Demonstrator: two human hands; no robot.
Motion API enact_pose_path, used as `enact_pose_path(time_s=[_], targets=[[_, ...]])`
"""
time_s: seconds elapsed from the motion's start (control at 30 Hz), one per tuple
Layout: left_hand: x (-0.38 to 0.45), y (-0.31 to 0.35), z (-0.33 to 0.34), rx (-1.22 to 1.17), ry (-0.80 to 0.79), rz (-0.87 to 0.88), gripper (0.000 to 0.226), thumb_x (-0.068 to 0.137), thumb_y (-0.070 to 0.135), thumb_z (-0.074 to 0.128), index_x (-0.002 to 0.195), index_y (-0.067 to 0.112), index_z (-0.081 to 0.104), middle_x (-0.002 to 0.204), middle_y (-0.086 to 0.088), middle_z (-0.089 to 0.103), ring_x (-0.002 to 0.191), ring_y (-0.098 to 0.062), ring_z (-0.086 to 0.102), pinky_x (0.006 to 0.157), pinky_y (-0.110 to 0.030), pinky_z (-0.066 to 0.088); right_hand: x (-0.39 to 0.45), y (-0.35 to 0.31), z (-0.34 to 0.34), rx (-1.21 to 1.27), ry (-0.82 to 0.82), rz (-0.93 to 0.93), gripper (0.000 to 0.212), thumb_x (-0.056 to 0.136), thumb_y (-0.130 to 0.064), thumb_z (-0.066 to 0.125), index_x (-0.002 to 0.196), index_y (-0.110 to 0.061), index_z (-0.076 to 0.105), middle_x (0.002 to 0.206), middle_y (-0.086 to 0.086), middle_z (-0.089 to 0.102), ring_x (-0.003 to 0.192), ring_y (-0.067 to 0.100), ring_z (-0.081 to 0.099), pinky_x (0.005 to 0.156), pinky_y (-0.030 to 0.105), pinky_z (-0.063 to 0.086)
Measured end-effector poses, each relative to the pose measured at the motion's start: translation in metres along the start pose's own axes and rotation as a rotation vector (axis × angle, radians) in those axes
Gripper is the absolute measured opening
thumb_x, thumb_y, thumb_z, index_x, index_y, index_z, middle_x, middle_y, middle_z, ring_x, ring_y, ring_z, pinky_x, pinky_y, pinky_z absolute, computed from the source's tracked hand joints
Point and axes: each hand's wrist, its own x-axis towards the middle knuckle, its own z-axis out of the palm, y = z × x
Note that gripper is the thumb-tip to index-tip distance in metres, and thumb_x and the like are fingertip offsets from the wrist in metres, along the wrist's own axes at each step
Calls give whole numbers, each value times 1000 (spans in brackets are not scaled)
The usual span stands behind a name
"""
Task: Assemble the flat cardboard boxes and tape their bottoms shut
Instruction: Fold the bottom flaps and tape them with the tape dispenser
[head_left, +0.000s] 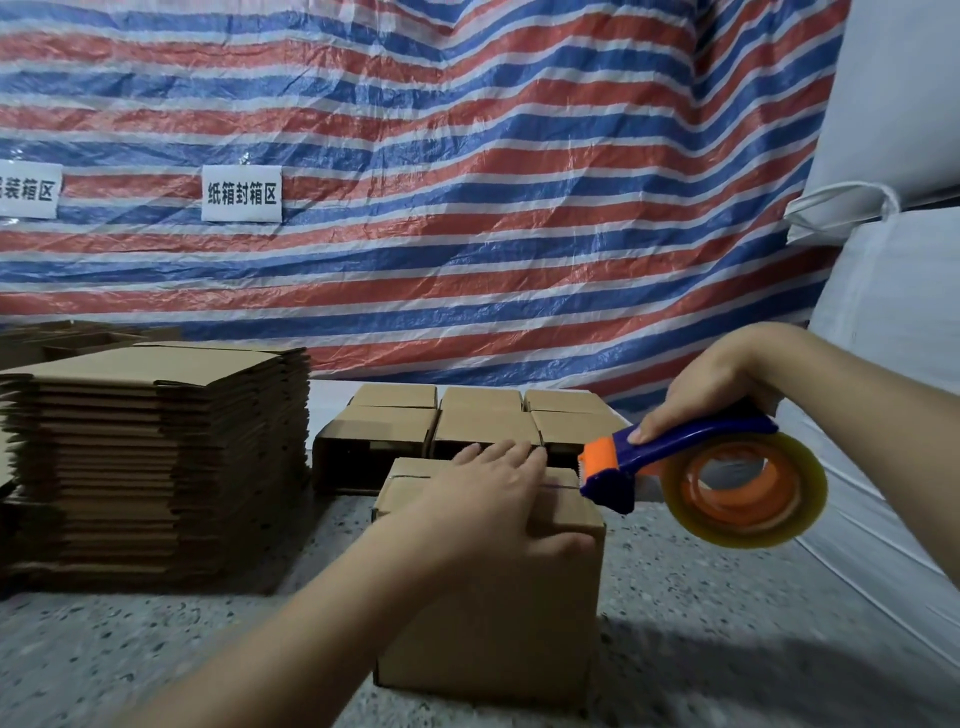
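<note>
Head view: speckled floor, striped tarp behind; left hand flat on box, right hand grip holding tape dispenser.

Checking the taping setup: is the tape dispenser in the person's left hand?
No, the right hand grips the tape dispenser; the left hand lies flat on the box.

Two bare forearms, no sleeves in view, left hand, right hand, short plain nails

Striped tarp backdrop, two white signs, white sacks, speckled floor
</note>
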Motion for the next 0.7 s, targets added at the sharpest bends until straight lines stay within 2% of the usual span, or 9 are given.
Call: enact_pose_path(time_s=[0.1, 0.23, 0.3, 0.47, 0.6, 0.7], targets=[[13, 18, 11, -37, 21, 23, 88, 88, 73, 39, 154, 17, 21, 162, -5, 22, 148, -20, 19, 120, -38, 14, 1, 0, 0, -16, 0, -2, 81, 58, -77, 69, 111, -16, 70, 87, 2, 75, 70, 12, 71, 63, 22, 56], [21, 16, 24, 34, 42, 17, 85, 90, 72, 34, 154, 19, 21, 162, -6, 21, 149, -21, 19, 120, -40, 21, 3, 5, -4, -5, -4, -27, 77, 60, -75, 69, 110, -16, 71, 87, 2, 76, 70, 12, 72, 64, 23, 56], [21, 14, 27, 29, 67, 28, 86, 89, 73, 33, 154, 19, 22, 162, -5, 22, 149, -20, 20, 119, -40, 22, 0, 12, -10, 34, -12, -43, 83, 57, -75, 74, 113, -13, 71, 92, 4, 77, 75, 14, 73, 66, 24, 57], [19, 13, 31, 34, 113, 51, 82, 89, 74, 30, 152, 20, 28, 158, -4, 33, 146, -20, 25, 118, -41, 26, -11, 34, -22, 23, -29, -4, 106, 35, -81, 86, 113, -11, 72, 97, 8, 76, 81, 18, 73, 73, 28, 57], [20, 11, 29, 36, 117, 75, 80, 91, 72, 29, 154, 25, 21, 160, -2, 28, 148, -20, 23, 117, -40, 26, 4, 0, -8, -323, 24, 101, 84, 52, -84, 77, 103, -17, 73, 82, 2, 78, 72, 17, 75, 65, 28, 58], [20, 11, 29, 43, 132, 83, 71, 92, 70, 30, 148, 28, 32, 153, -1, 38, 144, -21, 31, 112, -40, 31, 29, -19, 23, -610, 161, 222, 63, 64, -73, 77, 97, -20, 69, 70, -4, 72, 63, 13, 69, 50, 25, 51]])
